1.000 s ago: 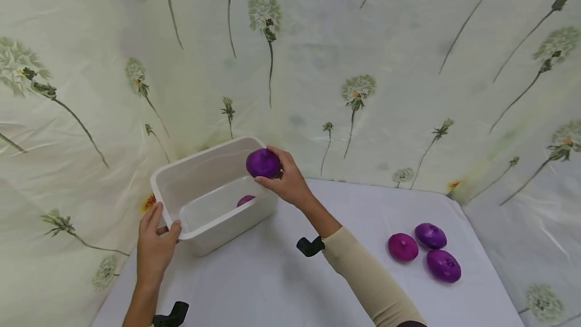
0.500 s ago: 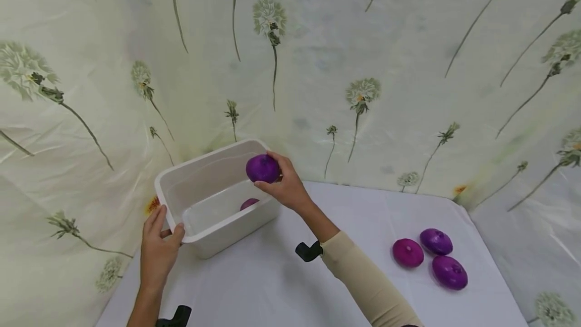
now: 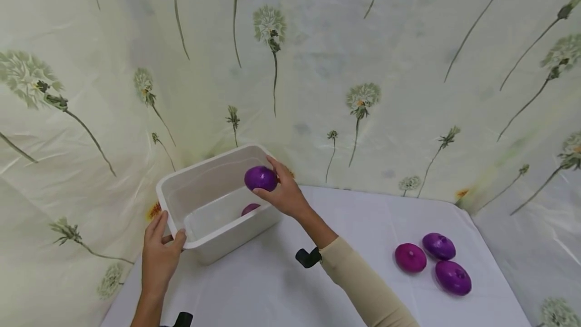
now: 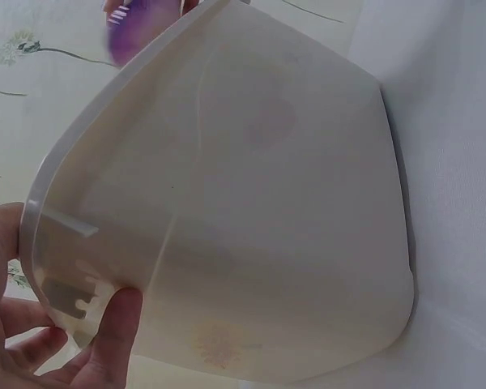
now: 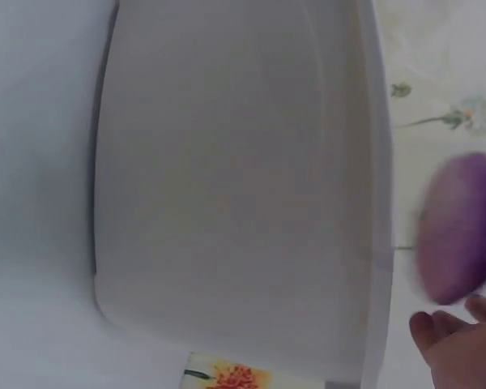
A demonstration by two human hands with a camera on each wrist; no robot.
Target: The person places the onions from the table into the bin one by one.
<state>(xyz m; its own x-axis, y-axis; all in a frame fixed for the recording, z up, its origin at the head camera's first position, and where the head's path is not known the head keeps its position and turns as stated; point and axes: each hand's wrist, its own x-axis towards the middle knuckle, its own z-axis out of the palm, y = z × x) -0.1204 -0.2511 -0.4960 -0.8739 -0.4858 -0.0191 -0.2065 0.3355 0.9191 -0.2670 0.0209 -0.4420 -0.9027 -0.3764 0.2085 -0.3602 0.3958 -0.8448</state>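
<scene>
A white plastic bin (image 3: 236,238) stands on the table, and my left hand (image 3: 159,256) grips its near left end by the rim, thumb and fingers on either side. My right hand (image 3: 286,193) is over the bin's right end, thumb and fingers spread apart around a shiny purple onion (image 3: 260,179). The right wrist view shows this onion (image 5: 458,231) blurred, with the fingertips (image 5: 422,326) just off its edge. Inside the bin, a second, redder onion (image 3: 250,208) shows only its top above the near wall.
Three more onions sit together on the table's right side: a magenta one (image 3: 410,258) and two purple ones, one behind (image 3: 438,246) and one in front (image 3: 453,277). A white cloth (image 3: 354,216) covers the table. A flower-patterned sheet (image 3: 308,64) hangs behind the bin.
The purple onion has turned and sunk lower against my right index fingertip, as the fingers loosened around it. My left hand keeps its grip on the bin. The head view has shifted slightly.
</scene>
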